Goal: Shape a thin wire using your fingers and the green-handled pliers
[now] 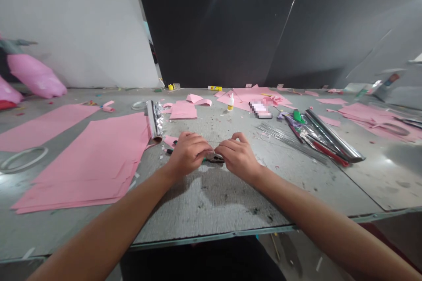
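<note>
My left hand (189, 153) and my right hand (238, 154) are close together above the middle of the grey table (214, 193), fingers curled inward toward each other. Between them lies a small dark tool (214, 158), perhaps pliers or cutters with a bit of green at the handle. Both hands pinch something thin at their fingertips that I cannot make out. A small pink paper scrap (169, 140) lies just left of my left hand.
A stack of pink paper sheets (95, 162) lies to the left, a foil roll (154, 120) behind it. A glue bottle (231, 102), pink scraps (184, 109), thin wires (280, 136) and rolled shiny wrap (329, 138) are right. Tape rings (21, 158) sit far left.
</note>
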`<state>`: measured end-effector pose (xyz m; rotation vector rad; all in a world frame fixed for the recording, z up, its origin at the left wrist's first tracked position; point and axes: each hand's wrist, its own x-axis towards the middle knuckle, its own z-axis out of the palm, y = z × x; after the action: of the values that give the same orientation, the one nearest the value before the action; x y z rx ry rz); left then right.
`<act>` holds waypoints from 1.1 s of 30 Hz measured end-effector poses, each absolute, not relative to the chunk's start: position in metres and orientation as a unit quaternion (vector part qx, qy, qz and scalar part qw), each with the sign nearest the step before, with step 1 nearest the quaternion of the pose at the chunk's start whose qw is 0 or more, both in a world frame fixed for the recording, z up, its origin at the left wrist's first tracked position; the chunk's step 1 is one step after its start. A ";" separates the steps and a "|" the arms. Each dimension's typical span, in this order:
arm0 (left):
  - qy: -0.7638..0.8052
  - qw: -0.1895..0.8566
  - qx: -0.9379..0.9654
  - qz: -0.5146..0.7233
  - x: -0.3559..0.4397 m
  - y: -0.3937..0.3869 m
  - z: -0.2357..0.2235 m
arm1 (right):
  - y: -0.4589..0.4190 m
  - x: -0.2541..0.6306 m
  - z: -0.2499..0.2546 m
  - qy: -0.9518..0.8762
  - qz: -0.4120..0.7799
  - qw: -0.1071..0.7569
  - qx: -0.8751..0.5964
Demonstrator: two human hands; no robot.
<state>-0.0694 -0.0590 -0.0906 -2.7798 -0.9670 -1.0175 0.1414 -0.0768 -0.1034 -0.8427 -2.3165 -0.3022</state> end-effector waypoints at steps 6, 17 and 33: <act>-0.301 0.051 -0.899 -0.314 -0.070 -0.061 -0.088 | -0.077 0.142 -0.102 -0.892 -0.116 0.309 -0.309; -0.288 0.064 -0.880 -0.372 -0.068 -0.060 -0.084 | -0.077 0.144 -0.096 -0.880 -0.131 0.314 -0.333; -0.284 -0.003 -0.878 -0.385 -0.067 -0.058 -0.085 | -0.079 0.143 -0.094 -0.872 -0.139 0.329 -0.334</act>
<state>-0.0667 -0.0581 -0.0849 -2.7649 -0.8929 -1.2127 0.1434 -0.0789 -0.0943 -0.8747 -2.2824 -0.3630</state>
